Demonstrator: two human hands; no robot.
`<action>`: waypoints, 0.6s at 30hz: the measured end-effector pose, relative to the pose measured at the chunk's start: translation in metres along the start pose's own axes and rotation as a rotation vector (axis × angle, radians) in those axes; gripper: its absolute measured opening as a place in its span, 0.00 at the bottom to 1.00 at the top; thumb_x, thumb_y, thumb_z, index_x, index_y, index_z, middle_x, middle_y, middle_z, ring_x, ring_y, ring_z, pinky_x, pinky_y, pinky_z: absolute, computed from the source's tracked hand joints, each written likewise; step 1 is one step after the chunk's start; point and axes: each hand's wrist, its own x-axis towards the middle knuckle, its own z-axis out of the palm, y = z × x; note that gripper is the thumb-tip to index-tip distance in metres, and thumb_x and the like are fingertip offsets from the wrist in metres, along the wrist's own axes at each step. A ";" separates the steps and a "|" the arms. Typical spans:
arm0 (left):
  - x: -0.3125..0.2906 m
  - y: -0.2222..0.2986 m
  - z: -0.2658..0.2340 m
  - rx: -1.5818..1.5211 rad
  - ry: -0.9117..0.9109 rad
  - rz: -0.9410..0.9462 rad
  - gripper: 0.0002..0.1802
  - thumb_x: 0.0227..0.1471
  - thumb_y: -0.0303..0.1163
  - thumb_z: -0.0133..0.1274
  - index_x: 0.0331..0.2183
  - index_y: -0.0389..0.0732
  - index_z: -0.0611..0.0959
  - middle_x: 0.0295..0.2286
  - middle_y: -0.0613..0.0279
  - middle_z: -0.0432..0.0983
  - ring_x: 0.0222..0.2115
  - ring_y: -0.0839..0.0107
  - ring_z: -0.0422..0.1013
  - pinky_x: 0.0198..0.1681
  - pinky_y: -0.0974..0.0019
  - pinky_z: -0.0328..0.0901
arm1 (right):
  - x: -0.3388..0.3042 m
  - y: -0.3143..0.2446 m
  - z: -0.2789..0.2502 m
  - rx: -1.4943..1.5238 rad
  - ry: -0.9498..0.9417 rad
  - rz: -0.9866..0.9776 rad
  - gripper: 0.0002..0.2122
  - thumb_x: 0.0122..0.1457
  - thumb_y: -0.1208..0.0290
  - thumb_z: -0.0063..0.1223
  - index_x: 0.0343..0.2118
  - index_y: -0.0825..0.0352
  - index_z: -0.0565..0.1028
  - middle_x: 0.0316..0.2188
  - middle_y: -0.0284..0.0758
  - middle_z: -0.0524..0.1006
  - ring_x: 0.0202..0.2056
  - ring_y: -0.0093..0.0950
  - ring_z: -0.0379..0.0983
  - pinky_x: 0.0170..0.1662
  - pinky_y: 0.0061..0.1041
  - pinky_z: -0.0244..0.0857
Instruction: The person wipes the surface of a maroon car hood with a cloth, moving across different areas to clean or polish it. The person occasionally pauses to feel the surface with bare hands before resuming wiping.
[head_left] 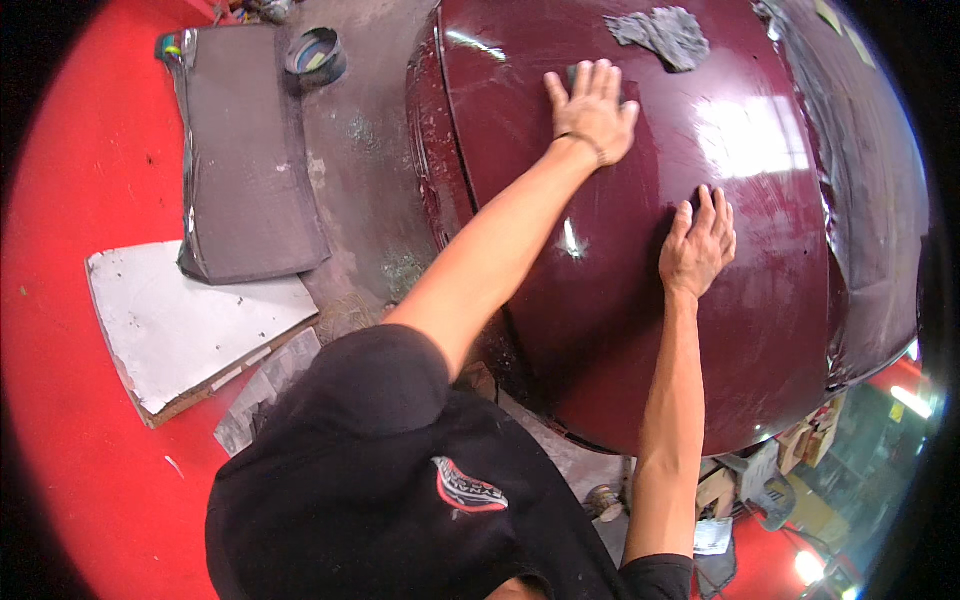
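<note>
A glossy dark red car panel [590,330], curved like a hood or trunk lid, spreads out in front of me. My left hand [597,115] lies palm down on its far part with fingers spread. Between two of those fingers shows a small dark patch [572,75], perhaps the edge of a thin pad; most of it is hidden. Closer to me and further right, my right hand [697,250] rests on the panel, its fingers stretched out and slightly bent. A crumpled grey cloth [662,38] lies on the panel beyond my left hand.
Grey sheeting [870,180] covers the car along the right. At left, a dark mat-like panel [240,150] overlaps a white board [195,320] on the red floor [80,420]. A round dark bucket [317,60] stands nearby. Cardboard boxes [800,440] sit at lower right.
</note>
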 end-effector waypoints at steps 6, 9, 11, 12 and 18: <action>-0.030 -0.059 0.004 0.070 0.016 0.007 0.38 0.73 0.52 0.32 0.75 0.44 0.55 0.76 0.62 0.45 0.77 0.60 0.42 0.73 0.24 0.30 | -0.010 0.015 -0.004 -0.036 -0.038 0.040 0.23 0.75 0.50 0.41 0.67 0.52 0.71 0.72 0.32 0.66 0.73 0.36 0.57 0.74 0.50 0.47; -0.043 -0.112 0.002 -0.019 0.081 -0.146 0.39 0.72 0.53 0.34 0.74 0.42 0.56 0.76 0.57 0.47 0.76 0.57 0.41 0.73 0.23 0.32 | -0.007 0.002 -0.004 -0.032 -0.041 0.049 0.23 0.75 0.49 0.40 0.67 0.52 0.71 0.71 0.32 0.66 0.73 0.36 0.57 0.74 0.50 0.46; -0.030 -0.102 0.014 0.009 0.166 -0.230 0.39 0.71 0.53 0.36 0.73 0.41 0.58 0.75 0.55 0.49 0.76 0.54 0.43 0.71 0.22 0.36 | -0.001 -0.003 -0.003 -0.030 -0.038 0.042 0.23 0.76 0.49 0.40 0.67 0.51 0.71 0.71 0.32 0.66 0.73 0.36 0.57 0.74 0.50 0.46; -0.018 -0.078 0.010 0.058 0.169 -0.169 0.39 0.69 0.52 0.39 0.71 0.39 0.62 0.73 0.54 0.53 0.74 0.51 0.48 0.69 0.21 0.41 | -0.002 -0.001 -0.003 -0.042 -0.039 0.045 0.23 0.76 0.48 0.39 0.67 0.51 0.71 0.71 0.32 0.66 0.73 0.36 0.57 0.74 0.50 0.46; 0.004 -0.035 0.002 -0.044 -0.041 0.093 0.38 0.71 0.51 0.33 0.74 0.44 0.57 0.75 0.60 0.48 0.76 0.57 0.43 0.73 0.22 0.33 | -0.002 0.000 -0.006 -0.041 -0.072 0.059 0.23 0.76 0.49 0.40 0.68 0.52 0.70 0.72 0.31 0.66 0.74 0.34 0.56 0.75 0.46 0.45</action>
